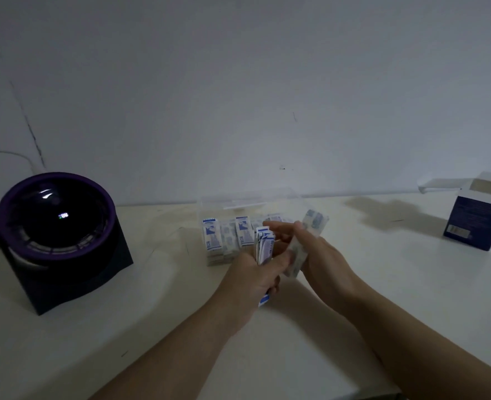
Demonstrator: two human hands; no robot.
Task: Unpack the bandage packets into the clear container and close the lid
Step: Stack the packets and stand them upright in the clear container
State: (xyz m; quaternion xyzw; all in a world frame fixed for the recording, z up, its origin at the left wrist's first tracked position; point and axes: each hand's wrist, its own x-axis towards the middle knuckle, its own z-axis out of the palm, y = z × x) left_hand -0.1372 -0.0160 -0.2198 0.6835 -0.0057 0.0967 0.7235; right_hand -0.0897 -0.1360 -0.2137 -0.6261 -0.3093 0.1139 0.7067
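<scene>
A clear container [209,203] stands at the middle of the table with its lid [247,202] raised. Several white-and-blue bandage packets [227,238] stand upright in a row inside it. Just in front of the container, my left hand [256,281] is shut on a small stack of bandage packets [264,246] held upright. My right hand [322,255] grips a strip of packets [310,229], blurred, that runs from below the fingers up towards the container's right end. The two hands touch or nearly touch.
A blue and white cardboard box [475,217] with open flaps stands at the far right of the table. A black, purple-rimmed round device [56,226] sits at the left. The white wall runs close behind the table.
</scene>
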